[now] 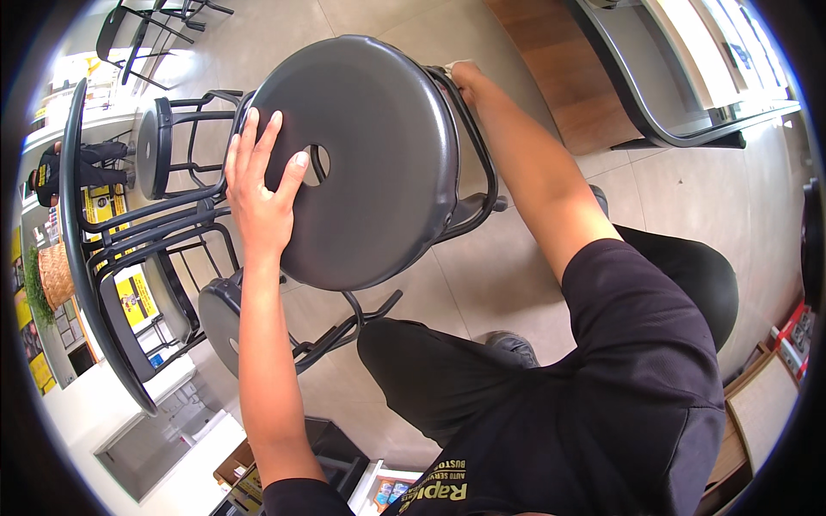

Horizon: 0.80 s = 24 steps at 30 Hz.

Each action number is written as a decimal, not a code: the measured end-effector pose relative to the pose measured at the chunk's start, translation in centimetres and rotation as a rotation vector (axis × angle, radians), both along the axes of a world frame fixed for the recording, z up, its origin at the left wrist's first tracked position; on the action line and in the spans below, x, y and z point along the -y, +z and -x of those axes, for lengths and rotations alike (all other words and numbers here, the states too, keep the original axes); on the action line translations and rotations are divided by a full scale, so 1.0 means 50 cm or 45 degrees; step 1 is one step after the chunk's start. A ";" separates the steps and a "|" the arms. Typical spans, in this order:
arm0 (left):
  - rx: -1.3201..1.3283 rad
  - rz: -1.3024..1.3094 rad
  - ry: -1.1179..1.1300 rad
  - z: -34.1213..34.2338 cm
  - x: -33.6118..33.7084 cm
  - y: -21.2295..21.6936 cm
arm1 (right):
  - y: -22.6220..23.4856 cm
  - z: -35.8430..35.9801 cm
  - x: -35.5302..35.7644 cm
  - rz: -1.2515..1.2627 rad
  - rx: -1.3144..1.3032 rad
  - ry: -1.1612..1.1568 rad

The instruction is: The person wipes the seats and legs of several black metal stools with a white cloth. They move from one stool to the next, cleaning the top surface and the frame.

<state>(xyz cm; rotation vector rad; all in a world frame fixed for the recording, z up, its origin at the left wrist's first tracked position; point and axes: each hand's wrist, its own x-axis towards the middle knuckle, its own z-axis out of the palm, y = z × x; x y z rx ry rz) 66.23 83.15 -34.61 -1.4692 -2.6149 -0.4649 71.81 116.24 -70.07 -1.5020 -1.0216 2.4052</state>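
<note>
A round black stool (370, 206) with a hole through its seat is in front of me, its seat turned toward me. My left hand (262, 185) lies flat on the left part of the seat, fingers stretched and thumb apart beside the hole. At the far right side of the stool, my right hand (467, 79) is closed next to the upper end of the bent black tube leg (483, 146). Something pale shows at its fingers, too small to name. The seat hides part of the stool's frame.
More black stools (155, 148) stand to the left, beside a dark round-edged table (73, 215). A wood-panelled counter (564, 69) is at the far right. A person (90, 163) is in the left background. Boards (761, 413) lean at the lower right.
</note>
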 end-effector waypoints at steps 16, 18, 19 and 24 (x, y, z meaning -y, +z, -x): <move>-0.031 -0.020 -0.017 0.012 0.025 -0.018 | 0.033 0.043 -0.040 -1.263 0.418 0.816; -0.028 -0.030 0.014 0.006 0.037 -0.011 | 0.031 0.032 -0.017 -1.214 0.206 0.997; -0.030 -0.034 0.024 0.005 0.037 -0.010 | 0.024 0.029 -0.019 -1.298 0.116 1.008; -0.037 -0.036 -0.019 0.010 0.008 -0.022 | 0.024 -0.062 -0.051 -1.599 -0.092 0.669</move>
